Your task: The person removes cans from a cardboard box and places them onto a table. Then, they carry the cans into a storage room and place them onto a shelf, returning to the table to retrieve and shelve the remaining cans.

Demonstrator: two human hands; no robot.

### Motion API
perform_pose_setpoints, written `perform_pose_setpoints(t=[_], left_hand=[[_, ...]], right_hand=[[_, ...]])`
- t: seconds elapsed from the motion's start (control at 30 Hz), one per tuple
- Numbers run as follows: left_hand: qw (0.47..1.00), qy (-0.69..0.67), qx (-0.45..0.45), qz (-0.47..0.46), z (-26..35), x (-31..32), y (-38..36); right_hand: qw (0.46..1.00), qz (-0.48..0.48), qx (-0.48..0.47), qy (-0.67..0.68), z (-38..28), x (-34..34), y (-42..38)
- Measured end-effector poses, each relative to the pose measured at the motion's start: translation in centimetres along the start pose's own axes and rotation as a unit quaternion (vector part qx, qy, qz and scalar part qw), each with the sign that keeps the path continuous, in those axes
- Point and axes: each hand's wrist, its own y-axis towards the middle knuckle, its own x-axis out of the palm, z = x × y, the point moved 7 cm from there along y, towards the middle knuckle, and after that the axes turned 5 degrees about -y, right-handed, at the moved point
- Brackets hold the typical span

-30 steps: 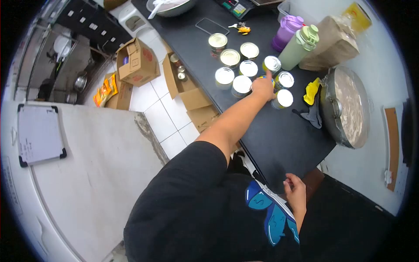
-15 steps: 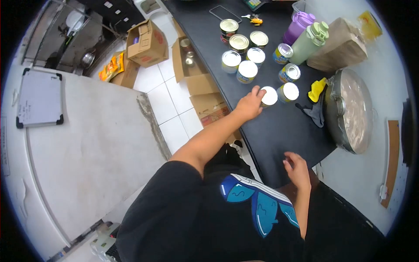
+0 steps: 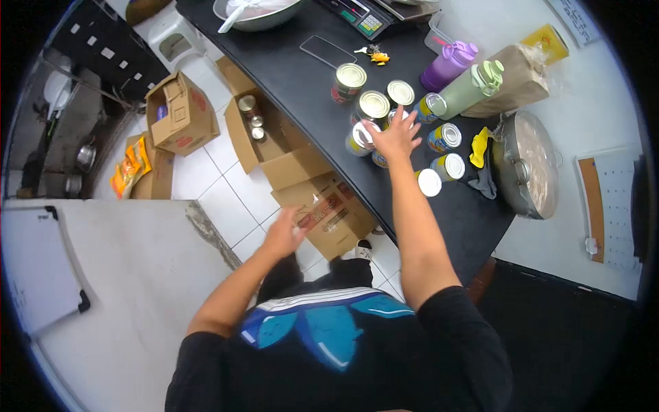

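My right hand [image 3: 397,139] is over the cluster of cans on the black table, its fingers spread. Beneath and around it stand several upright cans, among them a silver-topped can [image 3: 361,137] at its left and a can [image 3: 374,105] just beyond. To the right are a blue-and-yellow can [image 3: 445,136], another can [image 3: 449,167] and a white-topped can [image 3: 429,182]. My left hand [image 3: 283,233] hangs off the table's edge above the open cardboard box [image 3: 333,213], fingers apart and nothing visible in it. Fingers of the right hand partly hide the cans below.
Few cans lie in the open carton [image 3: 274,130] on the floor. On the table are a purple bottle [image 3: 446,66], a green bottle [image 3: 470,89], a scale [image 3: 364,20], keys [image 3: 377,55] and a film-covered pan [image 3: 528,165]. A second carton [image 3: 180,113] stands farther left.
My left hand has left the white-topped can and moved left, off the table. My right hand has gone from the table's near end to the can cluster. The view has turned.
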Motion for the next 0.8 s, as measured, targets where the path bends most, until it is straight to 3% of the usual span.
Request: perform_pose_setpoints(t=[0.03,0.17,0.37,0.47,0.5,0.57,0.63,0.67,0.7,0.8], left_hand=[[0.999,-0.015,-0.033,-0.020,-1.4,-2.4,-0.6],[0.997,0.010,-0.048,0.056,-6.6,-10.5,-1.7],[0.994,-0.015,-0.065,0.086,-11.4,-13.5,0.1],[0.993,-0.027,-0.111,0.043,-12.1,-13.5,0.5],[0.991,-0.031,-0.124,0.027,-12.2,-13.6,1.5],[0.990,-0.039,-0.135,0.012,-12.5,-14.1,3.2],[0.990,-0.036,-0.137,-0.001,-13.4,-14.8,3.9],[0.991,-0.030,-0.127,0.002,-14.2,-15.2,4.5],[0.993,-0.026,-0.117,0.004,-15.0,-15.6,5.1],[0.991,-0.040,-0.128,0.017,-18.8,-16.8,6.7]], right_hand=[[1.000,-0.005,0.000,-0.020,-0.3,0.6,0.2],[0.997,-0.042,0.013,-0.066,1.8,1.5,-0.5],[0.985,-0.106,-0.007,-0.136,10.3,0.9,1.0],[0.993,0.070,-0.070,-0.068,17.9,1.8,8.5],[0.986,0.109,-0.110,-0.065,16.6,0.1,11.5],[0.984,0.091,-0.073,-0.131,14.4,0.0,14.3],[0.973,0.106,-0.191,-0.074,13.5,2.6,15.0],[0.983,0.074,-0.089,-0.145,11.3,1.2,12.9],[0.979,0.088,-0.158,-0.096,12.7,1.9,13.6],[0.979,0.053,-0.166,-0.107,13.6,1.1,11.9]])
